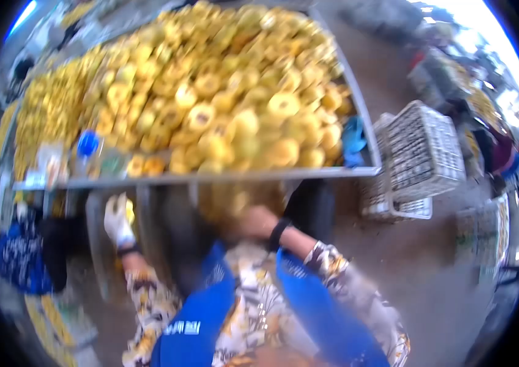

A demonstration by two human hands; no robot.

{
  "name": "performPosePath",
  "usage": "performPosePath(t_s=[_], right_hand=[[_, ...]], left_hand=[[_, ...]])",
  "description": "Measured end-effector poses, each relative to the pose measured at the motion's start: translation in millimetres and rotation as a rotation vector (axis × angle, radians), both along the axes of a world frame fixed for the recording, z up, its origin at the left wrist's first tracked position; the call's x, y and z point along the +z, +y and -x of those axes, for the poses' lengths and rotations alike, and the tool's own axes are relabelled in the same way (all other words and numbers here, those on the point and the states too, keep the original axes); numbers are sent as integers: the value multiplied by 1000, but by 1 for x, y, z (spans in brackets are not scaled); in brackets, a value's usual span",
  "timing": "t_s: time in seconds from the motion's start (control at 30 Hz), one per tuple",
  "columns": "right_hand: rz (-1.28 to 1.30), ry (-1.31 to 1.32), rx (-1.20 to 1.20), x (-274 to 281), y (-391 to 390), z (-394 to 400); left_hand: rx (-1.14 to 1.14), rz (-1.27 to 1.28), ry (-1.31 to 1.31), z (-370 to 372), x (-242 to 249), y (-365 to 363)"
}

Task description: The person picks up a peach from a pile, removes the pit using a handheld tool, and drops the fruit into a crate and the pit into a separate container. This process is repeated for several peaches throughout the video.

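Yellow fruits (210, 85), several cut with dark hollow centres, are heaped on a metal-edged table (222, 178) before me. My left hand (117, 220), in a white glove, is below the table edge at the left, closed around a yellow piece of fruit (129, 211) that shows beside the fingers. Under it stands a pale, see-through container (97, 257). Bare and with a black band at the wrist, my right hand (256, 223) is over a blurred yellowish mass (222, 199) near my lap. Motion smears its fingers, so whatever they hold cannot be made out.
A blue-capped bottle (88, 147) stands at the table's near left. Something blue, perhaps a glove (353, 140), lies in the right corner. White plastic crates (424, 150) are stacked on the floor to the right. A person in blue (24, 257) sits at the far left.
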State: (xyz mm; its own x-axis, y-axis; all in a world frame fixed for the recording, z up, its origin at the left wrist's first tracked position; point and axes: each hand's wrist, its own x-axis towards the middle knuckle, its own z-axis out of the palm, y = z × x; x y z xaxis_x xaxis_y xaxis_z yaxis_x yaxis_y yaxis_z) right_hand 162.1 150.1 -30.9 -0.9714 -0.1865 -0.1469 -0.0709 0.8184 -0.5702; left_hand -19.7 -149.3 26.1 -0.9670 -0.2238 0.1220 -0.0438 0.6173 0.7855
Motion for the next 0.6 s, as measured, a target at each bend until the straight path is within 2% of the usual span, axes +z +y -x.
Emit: performPosePath(t_s=[0.03, 0.07, 0.1, 0.17, 0.2, 0.23, 0.27, 0.33, 0.37, 0.43, 0.47, 0.53, 0.57, 0.6], right_hand=[[-375, 74, 240, -41, 4, -4], [-168, 74, 116, -58, -4, -10], [-45, 23, -45, -50, -5, -10], [184, -95, -369, -21, -11, -10], [142, -89, -326, -27, -12, -9], [109, -2, -230, -16, -13, -10], [158, -30, -253, -14, -10, -9], [210, -17, -292, 3, -11, -12], [209, 3, -293, 3, -11, -14], [204, 47, -292, 4, -7, -18], [320, 91, -303, 14, -5, -24], [341, -9, -461, 38, -6, -23], [357, -56, -538, 43, -8, -18], [326, 179, -495, 34, -8, -13]], left_hand=[[77, 409, 106, 5, -6, -14], [4, 478, 244, 4, 9, -11], [-117, 476, 386, 5, 16, 5], [-248, 329, 427, 7, 15, 56], [-266, 440, 270, -2, 25, 87], [-428, 404, 362, 3, 15, 111], [-495, 404, 330, -4, 21, 144], [-643, 554, 446, -1, -5, 191], [-660, 671, 315, -10, 4, 211], [-654, 613, 209, -5, 3, 224], [-709, 396, 200, 1, 1, 221], [-789, -37, 177, 11, -5, 207], [-701, -682, -115, 5, -10, 205], [-779, -1038, -241, 4, -13, 195]])
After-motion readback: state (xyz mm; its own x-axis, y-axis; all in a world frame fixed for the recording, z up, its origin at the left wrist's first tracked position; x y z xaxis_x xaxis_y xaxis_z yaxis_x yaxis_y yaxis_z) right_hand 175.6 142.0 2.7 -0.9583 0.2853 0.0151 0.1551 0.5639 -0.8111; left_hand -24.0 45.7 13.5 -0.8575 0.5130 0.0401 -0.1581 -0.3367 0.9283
